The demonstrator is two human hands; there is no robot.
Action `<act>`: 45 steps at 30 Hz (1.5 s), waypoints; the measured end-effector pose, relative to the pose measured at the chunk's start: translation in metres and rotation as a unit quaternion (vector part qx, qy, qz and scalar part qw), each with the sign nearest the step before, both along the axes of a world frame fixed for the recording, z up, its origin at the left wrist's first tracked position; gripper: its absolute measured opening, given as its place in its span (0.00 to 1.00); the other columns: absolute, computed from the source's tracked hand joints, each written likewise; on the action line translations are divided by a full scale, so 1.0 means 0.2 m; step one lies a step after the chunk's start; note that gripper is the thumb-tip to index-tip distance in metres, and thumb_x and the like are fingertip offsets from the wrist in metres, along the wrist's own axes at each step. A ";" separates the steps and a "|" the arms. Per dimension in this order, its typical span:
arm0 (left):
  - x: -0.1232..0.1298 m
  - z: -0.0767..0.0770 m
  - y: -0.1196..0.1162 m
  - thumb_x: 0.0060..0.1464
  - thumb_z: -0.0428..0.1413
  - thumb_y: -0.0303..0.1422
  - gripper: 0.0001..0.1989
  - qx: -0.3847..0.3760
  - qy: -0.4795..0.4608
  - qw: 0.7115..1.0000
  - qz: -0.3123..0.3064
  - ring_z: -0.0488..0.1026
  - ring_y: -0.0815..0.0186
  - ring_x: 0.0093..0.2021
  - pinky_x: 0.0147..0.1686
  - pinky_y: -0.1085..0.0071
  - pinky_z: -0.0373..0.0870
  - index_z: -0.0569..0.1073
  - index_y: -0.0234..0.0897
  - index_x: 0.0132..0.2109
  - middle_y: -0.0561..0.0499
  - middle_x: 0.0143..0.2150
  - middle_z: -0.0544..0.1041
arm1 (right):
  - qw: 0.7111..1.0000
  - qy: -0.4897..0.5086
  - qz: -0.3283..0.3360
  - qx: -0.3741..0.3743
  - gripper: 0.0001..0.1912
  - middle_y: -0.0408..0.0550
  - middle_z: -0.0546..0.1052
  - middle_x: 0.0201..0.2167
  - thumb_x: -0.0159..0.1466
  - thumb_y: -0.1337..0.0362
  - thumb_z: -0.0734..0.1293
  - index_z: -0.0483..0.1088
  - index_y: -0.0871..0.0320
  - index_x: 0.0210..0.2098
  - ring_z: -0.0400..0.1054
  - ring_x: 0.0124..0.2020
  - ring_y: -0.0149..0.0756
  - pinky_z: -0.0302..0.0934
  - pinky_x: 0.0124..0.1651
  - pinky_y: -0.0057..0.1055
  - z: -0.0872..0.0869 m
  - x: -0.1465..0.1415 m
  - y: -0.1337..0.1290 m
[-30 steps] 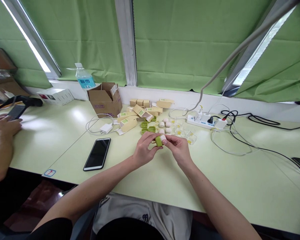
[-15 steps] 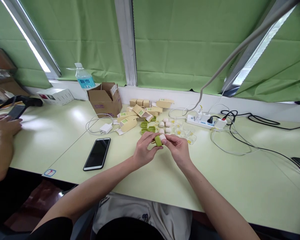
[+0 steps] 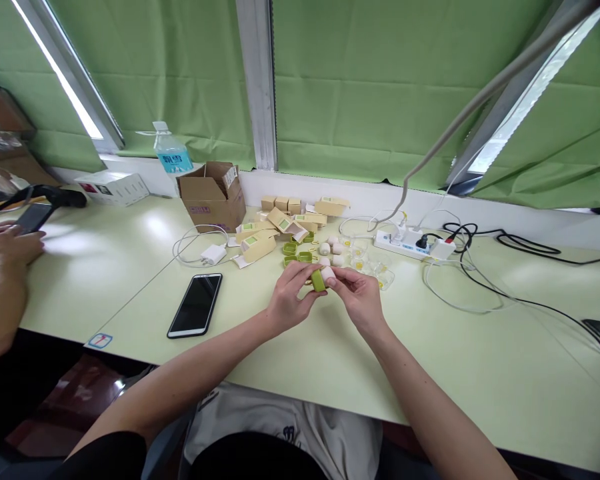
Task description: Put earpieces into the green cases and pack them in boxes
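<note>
Above the table, my left hand (image 3: 294,293) pinches a small green case (image 3: 319,281) between thumb and fingers. My right hand (image 3: 359,293) grips a small whitish-pink rounded piece (image 3: 327,273) that sits against the green case's opening; how far in it goes I cannot tell. Just beyond my hands lie several green cases (image 3: 290,249), several whitish rounded pieces (image 3: 337,249) and several clear plastic covers (image 3: 383,275) with yellow parts.
Opened yellowish small boxes (image 3: 259,247) lie behind, beside a brown carton (image 3: 213,200). A phone (image 3: 195,305) and a white charger (image 3: 213,254) are at left; a power strip (image 3: 403,244) with cables is at right. Another person's hand (image 3: 17,245) holds a phone at far left.
The view has shifted very slightly. Both hands keep hold of the green case and the whitish piece, with barely any movement between them.
</note>
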State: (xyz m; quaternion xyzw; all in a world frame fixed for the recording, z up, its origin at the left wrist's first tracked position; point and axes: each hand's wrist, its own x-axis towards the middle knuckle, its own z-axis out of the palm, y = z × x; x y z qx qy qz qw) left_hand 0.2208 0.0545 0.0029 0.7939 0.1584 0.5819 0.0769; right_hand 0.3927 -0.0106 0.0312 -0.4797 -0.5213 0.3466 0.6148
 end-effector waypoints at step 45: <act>0.01 -0.02 0.02 0.62 0.68 0.32 0.28 0.015 -0.025 1.000 -0.009 0.79 0.53 0.56 0.55 0.53 0.79 0.73 0.43 0.67 0.41 0.56 0.81 | 0.989 0.138 0.044 0.010 0.23 0.50 0.85 0.54 0.66 0.42 0.76 0.84 0.49 0.53 0.78 0.57 0.52 0.69 0.64 0.53 -0.04 -0.04 -0.02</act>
